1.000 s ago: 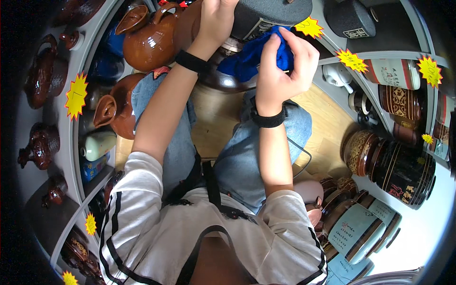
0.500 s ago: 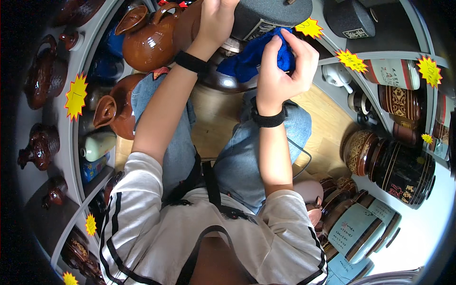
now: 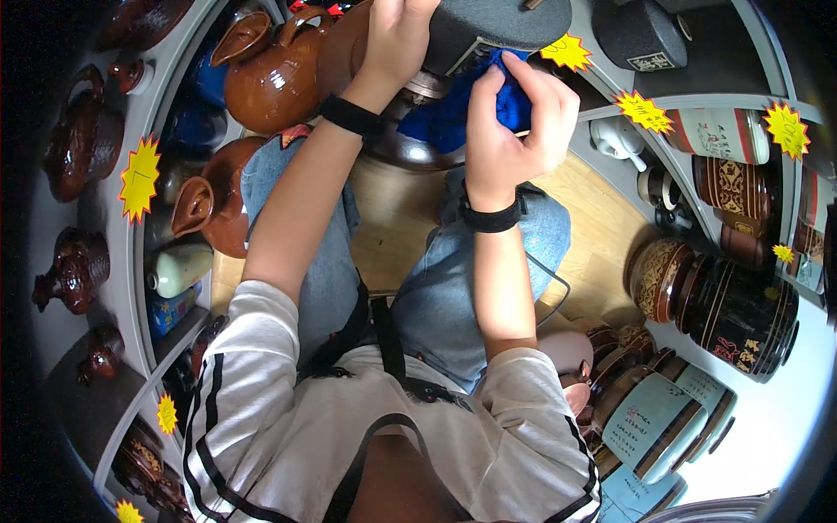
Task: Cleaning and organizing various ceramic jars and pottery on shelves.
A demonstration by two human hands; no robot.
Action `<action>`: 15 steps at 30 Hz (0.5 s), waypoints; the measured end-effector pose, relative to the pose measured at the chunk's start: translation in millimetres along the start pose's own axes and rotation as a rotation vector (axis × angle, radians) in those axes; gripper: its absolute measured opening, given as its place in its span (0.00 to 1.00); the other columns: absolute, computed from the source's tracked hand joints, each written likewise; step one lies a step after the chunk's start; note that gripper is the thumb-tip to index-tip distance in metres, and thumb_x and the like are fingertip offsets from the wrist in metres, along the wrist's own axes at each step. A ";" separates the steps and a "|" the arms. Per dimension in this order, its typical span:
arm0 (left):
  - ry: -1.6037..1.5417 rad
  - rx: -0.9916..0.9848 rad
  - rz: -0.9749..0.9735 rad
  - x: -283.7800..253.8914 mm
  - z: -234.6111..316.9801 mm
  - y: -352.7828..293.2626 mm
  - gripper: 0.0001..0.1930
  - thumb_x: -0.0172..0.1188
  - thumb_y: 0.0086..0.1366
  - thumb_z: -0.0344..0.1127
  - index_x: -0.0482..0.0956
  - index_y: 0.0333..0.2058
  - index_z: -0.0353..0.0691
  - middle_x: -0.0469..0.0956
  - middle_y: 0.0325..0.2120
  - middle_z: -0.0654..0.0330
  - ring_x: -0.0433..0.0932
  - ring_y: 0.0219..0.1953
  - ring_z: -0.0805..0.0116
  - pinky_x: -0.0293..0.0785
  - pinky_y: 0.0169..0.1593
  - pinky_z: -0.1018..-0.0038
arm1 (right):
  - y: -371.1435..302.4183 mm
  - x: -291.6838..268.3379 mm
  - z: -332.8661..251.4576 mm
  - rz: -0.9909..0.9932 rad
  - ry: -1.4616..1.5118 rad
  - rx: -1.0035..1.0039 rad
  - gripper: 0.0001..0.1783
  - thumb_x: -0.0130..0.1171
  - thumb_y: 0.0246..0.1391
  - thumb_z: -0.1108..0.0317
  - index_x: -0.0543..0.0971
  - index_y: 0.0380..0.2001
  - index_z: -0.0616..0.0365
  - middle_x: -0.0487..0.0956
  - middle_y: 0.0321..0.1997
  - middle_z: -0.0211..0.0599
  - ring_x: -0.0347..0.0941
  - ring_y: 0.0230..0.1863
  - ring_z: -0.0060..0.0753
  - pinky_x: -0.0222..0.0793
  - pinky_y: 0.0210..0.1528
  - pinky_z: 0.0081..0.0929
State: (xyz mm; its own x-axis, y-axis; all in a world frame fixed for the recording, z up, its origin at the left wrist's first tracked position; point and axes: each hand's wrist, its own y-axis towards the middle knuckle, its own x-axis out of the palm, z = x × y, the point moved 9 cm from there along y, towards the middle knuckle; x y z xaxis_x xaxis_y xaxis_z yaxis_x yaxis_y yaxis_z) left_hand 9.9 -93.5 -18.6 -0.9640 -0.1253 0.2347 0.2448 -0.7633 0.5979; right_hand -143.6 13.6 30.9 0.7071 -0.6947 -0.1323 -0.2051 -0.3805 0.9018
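Note:
A dark grey, rough-surfaced jar [image 3: 501, 24] with a pale-framed label plate is at the top of the view, partly cut off by the edge. Against its left side rests my left hand [image 3: 398, 39], whose fingers run out of the frame. My right hand [image 3: 521, 118] pinches a blue cloth [image 3: 436, 122] between thumb and forefinger, right by the label plate. The rest of the cloth hangs over a shiny dark brown rounded vessel [image 3: 427, 155] beneath.
Glazed brown jugs [image 3: 275, 78] stand close to my left forearm. Shelves with dark pots [image 3: 83, 139] line the left side. More jars [image 3: 741, 309] stand at the right, near a white teapot [image 3: 615, 138]. A wooden floor [image 3: 384, 218] shows between my knees.
My right hand has shifted slightly left and up along the label plate, taking the pinched part of the cloth with it. My left hand and the jar stay nearly in place.

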 end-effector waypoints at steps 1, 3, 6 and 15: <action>0.009 -0.018 0.001 1.0 0.6 -0.4 0.25 0.39 0.69 0.40 0.58 0.59 0.29 0.64 0.55 0.51 0.61 0.59 0.63 0.52 0.62 0.71 | -0.6 0.6 -0.4 0.011 -0.011 -0.011 0.13 0.64 0.34 0.80 0.82 0.29 0.55 0.76 0.27 0.37 0.73 0.29 0.35 0.71 0.33 0.27; 0.001 -0.009 0.004 0.4 -2.5 0.4 0.25 0.39 0.69 0.40 0.58 0.59 0.29 0.64 0.55 0.51 0.61 0.58 0.63 0.52 0.62 0.71 | -0.4 0.8 -3.4 0.021 -0.044 -0.052 0.13 0.65 0.33 0.80 0.82 0.27 0.54 0.75 0.27 0.34 0.73 0.27 0.33 0.70 0.29 0.25; -0.011 -0.002 0.010 -1.9 -5.3 0.0 0.25 0.40 0.69 0.40 0.58 0.59 0.29 0.64 0.55 0.51 0.61 0.58 0.63 0.53 0.62 0.71 | -5.9 6.4 -6.3 -0.014 -0.037 -0.112 0.12 0.66 0.32 0.79 0.83 0.26 0.53 0.75 0.27 0.32 0.72 0.25 0.32 0.69 0.28 0.25; 0.005 -0.036 -0.003 0.4 0.7 -0.7 0.24 0.39 0.69 0.38 0.59 0.58 0.29 0.64 0.54 0.51 0.62 0.57 0.63 0.54 0.61 0.71 | 0.9 3.5 -9.6 -0.061 -0.076 -0.087 0.12 0.66 0.34 0.82 0.83 0.27 0.56 0.74 0.27 0.32 0.72 0.28 0.29 0.69 0.32 0.22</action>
State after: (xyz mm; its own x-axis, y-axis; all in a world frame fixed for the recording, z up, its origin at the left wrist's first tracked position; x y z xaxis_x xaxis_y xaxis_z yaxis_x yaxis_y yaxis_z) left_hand 9.4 -92.5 -18.3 -0.9653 -0.1260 0.2288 0.2379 -0.7857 0.5710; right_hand -134.8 16.7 35.3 0.6626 -0.7172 -0.2157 -0.1011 -0.3711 0.9231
